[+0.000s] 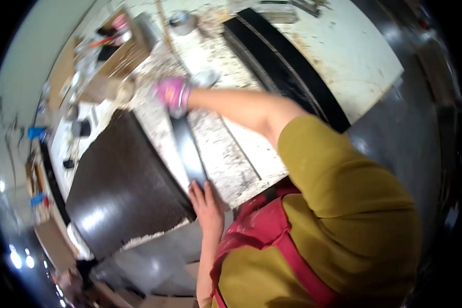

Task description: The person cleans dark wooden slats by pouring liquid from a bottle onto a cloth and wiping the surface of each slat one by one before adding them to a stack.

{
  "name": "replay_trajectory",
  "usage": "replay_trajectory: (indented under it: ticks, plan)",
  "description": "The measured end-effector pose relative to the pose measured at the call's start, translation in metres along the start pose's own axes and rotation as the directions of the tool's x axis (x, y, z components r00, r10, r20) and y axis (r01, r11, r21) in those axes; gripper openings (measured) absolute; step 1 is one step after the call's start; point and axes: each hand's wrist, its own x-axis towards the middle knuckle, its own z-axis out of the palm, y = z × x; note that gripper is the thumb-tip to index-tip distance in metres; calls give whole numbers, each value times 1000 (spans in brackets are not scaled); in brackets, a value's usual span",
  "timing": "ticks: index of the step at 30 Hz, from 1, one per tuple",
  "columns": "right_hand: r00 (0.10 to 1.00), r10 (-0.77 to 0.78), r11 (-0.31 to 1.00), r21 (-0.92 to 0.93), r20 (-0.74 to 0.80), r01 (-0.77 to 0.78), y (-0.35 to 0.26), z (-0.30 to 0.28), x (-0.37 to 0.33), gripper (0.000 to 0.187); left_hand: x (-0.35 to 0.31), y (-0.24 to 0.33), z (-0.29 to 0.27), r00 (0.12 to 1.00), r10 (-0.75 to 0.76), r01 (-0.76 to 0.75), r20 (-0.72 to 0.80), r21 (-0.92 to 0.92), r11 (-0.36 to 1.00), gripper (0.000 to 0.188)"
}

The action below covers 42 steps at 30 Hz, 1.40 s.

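A narrow, glossy black strip lies lengthwise on the stained worktable. My left hand, bare, rests its outstretched fingers on the near end of it. At the far end is my right hand in a pink glove, the arm reaching across the table. Motion smears its fingers, so whether they hold anything is hidden. Left of the strip lies a large dark brown sheet with a ragged edge. Several long black strips are laid side by side at the right.
A cardboard box of mixed items stands at the far left. A metal can and a round, pale lid-like thing sit beyond my right arm. Along the left are a dark cup and small containers. The worktable's edge runs along the right.
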Motion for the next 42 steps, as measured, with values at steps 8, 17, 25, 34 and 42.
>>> replay_trajectory:
  ticks: [8, 17, 25, 34, 42]
  plan:
    - [929, 341, 851, 466, -142, -242, 61, -54, 7, 51, -7, 47, -15, 928, -308, 278, -208, -161, 947, 67]
    - [968, 80, 950, 277, 237, -147, -71, -5, -64, 33, -35, 42, 13, 782, -536, 425, -317, -359, 831, 64]
    - [889, -458, 889, -37, -15, 457, -94, 44, -102, 32, -41, 48, 18, 660, -651, 433, -375, -518, 738, 90]
    - [717, -557, 830, 281, 419, 481, -158, 44, -165, 32, -44, 38, 30, 647, -618, 375, -446, -520, 768, 97]
    - [881, -472, 881, 13, -43, 473, -109, 26, -125, 28, -41, 39, 34, 641, -650, 401, -408, -543, 737, 98]
